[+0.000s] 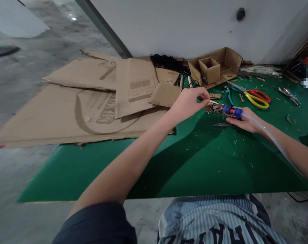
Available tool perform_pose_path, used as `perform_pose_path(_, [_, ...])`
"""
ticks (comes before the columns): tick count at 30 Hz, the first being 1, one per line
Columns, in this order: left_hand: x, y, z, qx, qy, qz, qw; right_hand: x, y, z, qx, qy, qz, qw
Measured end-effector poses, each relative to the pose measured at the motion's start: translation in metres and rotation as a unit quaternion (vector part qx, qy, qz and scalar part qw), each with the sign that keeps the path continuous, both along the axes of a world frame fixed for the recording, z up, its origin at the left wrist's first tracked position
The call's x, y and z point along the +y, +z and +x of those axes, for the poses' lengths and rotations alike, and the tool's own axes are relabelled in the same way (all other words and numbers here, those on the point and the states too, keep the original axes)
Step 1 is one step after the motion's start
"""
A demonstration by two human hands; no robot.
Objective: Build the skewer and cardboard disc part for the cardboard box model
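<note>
My left hand (pixel 188 101) reaches across the green mat (pixel 169 162) and pinches a thin pale stick (pixel 213 102) at the nozzle of a glue gun (pixel 225 109). My right hand (pixel 244 120) is wrapped round the glue gun's blue and orange body, with a clear glue stick (pixel 268 135) trailing back from it over my forearm. The gun's tip is crusted with brown residue. A flat metal blade (pixel 223 125) lies on the mat just under the gun.
Flattened cardboard sheets (pixel 93 98) cover the left of the mat. A small open cardboard box (pixel 211 69) stands at the back by the wall. Yellow and red scissors (pixel 257 97), teal-handled pliers (pixel 230 95) and metal pliers (pixel 289 95) lie to the right among wood chips.
</note>
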State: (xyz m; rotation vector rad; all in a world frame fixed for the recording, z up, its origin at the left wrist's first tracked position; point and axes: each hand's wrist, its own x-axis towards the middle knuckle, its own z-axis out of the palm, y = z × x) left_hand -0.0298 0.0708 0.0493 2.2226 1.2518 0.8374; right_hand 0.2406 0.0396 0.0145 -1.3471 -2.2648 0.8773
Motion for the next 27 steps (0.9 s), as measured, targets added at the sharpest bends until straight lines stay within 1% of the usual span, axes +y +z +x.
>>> perform_pose_path(5, [-0.0009,0.001,-0.0001,0.0,-0.005,0.001,1.0,0.0002,-0.0021,0.0007,0.004,0.001,-0.007,1.0])
perform_pose_path(11, [-0.0005,0.0013,-0.0007,0.008,-0.004,-0.001,1.0,-0.0004,-0.0023,0.0005,0.009,0.009,0.02,1.0])
perform_pose_path(17, [0.0025,-0.0015,-0.0025,0.005,-0.009,0.013,1.0,-0.0025,0.0001,-0.0006,0.013,-0.004,0.006,1.0])
perform_pose_path(27, [0.0046,-0.0043,-0.0041,0.005,-0.01,0.018,1.0,-0.0026,-0.001,0.0002,0.016,-0.009,0.003,1.0])
